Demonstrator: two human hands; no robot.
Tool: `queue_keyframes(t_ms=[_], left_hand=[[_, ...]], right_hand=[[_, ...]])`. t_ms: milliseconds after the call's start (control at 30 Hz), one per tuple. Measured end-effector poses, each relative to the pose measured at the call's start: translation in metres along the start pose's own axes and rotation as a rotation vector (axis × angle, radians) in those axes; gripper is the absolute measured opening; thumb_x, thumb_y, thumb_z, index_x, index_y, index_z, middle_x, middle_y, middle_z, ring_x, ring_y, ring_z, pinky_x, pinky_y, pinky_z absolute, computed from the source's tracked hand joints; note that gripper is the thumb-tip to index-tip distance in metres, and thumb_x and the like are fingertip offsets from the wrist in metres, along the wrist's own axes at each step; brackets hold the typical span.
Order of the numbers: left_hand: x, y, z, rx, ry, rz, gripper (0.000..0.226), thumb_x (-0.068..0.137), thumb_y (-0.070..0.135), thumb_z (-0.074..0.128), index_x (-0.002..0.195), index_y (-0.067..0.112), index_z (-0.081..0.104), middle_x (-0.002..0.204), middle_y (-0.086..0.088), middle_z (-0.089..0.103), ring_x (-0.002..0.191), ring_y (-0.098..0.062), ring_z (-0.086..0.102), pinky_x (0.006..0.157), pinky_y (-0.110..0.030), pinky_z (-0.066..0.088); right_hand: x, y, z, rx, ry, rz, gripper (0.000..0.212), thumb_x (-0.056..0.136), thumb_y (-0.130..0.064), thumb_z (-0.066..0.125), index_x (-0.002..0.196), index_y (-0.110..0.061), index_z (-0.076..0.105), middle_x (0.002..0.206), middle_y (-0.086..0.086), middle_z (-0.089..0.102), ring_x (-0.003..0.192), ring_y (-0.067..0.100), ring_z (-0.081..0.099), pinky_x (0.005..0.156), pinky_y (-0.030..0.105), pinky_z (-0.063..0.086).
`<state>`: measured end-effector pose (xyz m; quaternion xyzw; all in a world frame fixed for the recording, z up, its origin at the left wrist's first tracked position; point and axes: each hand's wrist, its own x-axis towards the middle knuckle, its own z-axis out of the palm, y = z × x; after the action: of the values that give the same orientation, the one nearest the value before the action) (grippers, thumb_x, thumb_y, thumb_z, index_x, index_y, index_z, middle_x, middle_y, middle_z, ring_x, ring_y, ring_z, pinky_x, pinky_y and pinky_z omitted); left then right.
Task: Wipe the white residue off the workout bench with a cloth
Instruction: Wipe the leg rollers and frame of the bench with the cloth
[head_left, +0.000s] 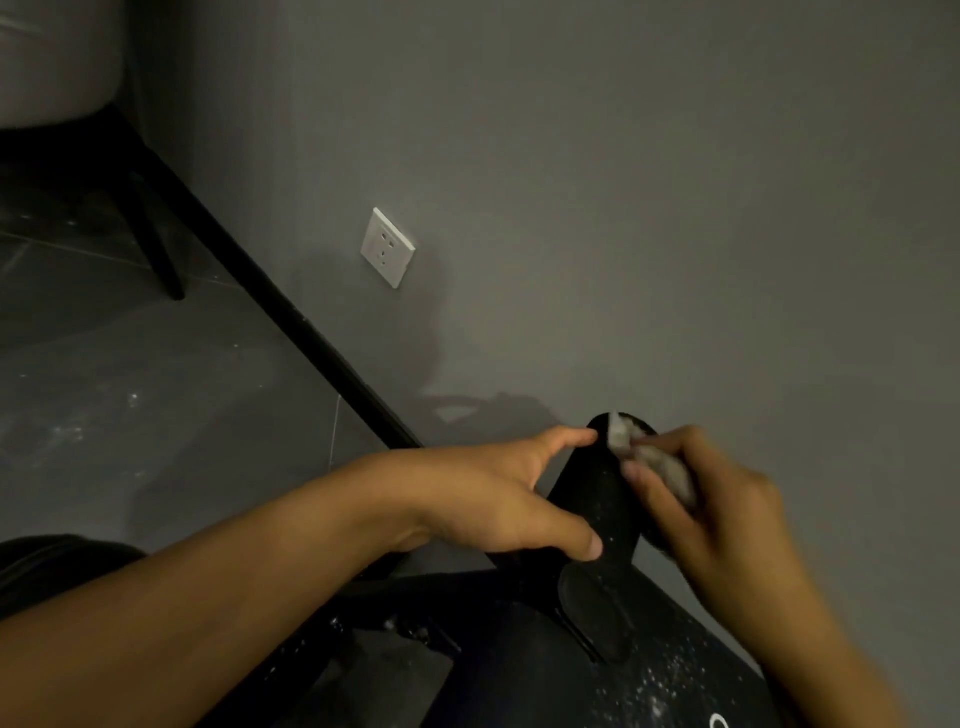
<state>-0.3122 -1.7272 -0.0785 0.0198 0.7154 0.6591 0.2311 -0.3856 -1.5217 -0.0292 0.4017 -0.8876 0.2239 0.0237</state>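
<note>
From my remote seat I take the black cylindrical foam roller pad (605, 499) of the dark padded workout bench (561, 691) as my reference. The left hand (493, 493) grasps this roller from its left side: forefinger stretched to the far end, thumb pressed on the near end, the other fingers hidden behind it. The right hand (722, 525) comes in from the roller's right side, its fingers curled tight around a small crumpled off-white cloth (657, 460). The cloth is pressed against the roller's far end, partly bunched inside the fingers, with a pale tuft poking out over the top of the rounded end. Fine white residue (660, 680) speckles the bench surface just nearer me than the roller, and lighter specks dot the roller's own side. A second dark oval pad (597, 613) sits directly below the roller, touching the bench frame as far as I can tell. Behind the roller rises a plain grey painted wall (623, 182), and up and left of the roller a white square plastic wall socket (387, 248) is set into it. A black skirting strip (270, 301) runs diagonally away from the roller's left, bordering a grey tiled floor (156, 395) dusted with pale flecks. Far to the upper left a thin black chair leg (158, 244) stands on that floor.
</note>
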Motion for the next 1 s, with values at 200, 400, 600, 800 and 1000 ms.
queue_keyframes(t_ms=[200,400,600,800,1000], left_hand=[[0.001,0.001,-0.001,0.001,-0.015,-0.013,0.091,0.090,0.036,0.075,0.151,0.063,0.014,0.130,-0.009,0.054,0.113,-0.016,0.059,0.084,-0.021,0.042],[0.001,0.001,0.002,-0.016,0.006,-0.004,0.085,0.090,0.034,0.076,0.149,0.059,0.019,0.111,0.000,0.065,0.092,-0.011,0.067,0.080,-0.021,0.049],[-0.003,-0.002,0.007,-0.031,0.053,0.010,0.081,0.092,0.033,0.073,0.151,0.053,0.023,0.092,0.005,0.064,0.079,-0.006,0.064,0.073,-0.019,0.047],[-0.008,0.000,0.006,-0.049,0.017,-0.018,0.087,0.089,0.036,0.073,0.153,0.058,0.018,0.130,-0.005,0.060,0.106,-0.013,0.062,0.091,-0.026,0.051],[-0.008,-0.001,0.006,-0.111,0.013,-0.025,0.082,0.086,0.027,0.069,0.148,0.061,0.027,0.125,-0.009,0.069,0.103,-0.023,0.073,0.099,-0.043,0.056]], right_hand=[[-0.039,-0.013,0.001,0.071,-0.046,-0.012,0.010,0.089,-0.042,0.063,0.098,-0.038,0.063,0.080,-0.019,0.067,0.061,-0.002,0.061,0.056,0.006,0.041],[0.019,-0.001,0.004,-0.127,0.032,-0.011,0.010,0.095,-0.028,0.061,0.102,-0.022,0.064,0.083,-0.012,0.064,0.070,0.004,0.061,0.061,0.030,0.052],[-0.014,-0.029,0.008,-0.015,-0.040,-0.065,0.011,0.097,-0.031,0.062,0.104,-0.027,0.069,0.095,-0.014,0.068,0.083,0.002,0.065,0.068,0.019,0.049],[-0.038,-0.027,0.005,0.047,-0.041,-0.081,0.014,0.090,-0.039,0.063,0.102,-0.035,0.068,0.093,-0.020,0.065,0.083,-0.002,0.065,0.068,0.008,0.045],[0.011,0.011,0.000,-0.151,0.046,0.047,0.026,0.094,-0.042,0.054,0.110,-0.024,0.063,0.090,-0.010,0.064,0.077,0.004,0.062,0.067,0.018,0.052]])
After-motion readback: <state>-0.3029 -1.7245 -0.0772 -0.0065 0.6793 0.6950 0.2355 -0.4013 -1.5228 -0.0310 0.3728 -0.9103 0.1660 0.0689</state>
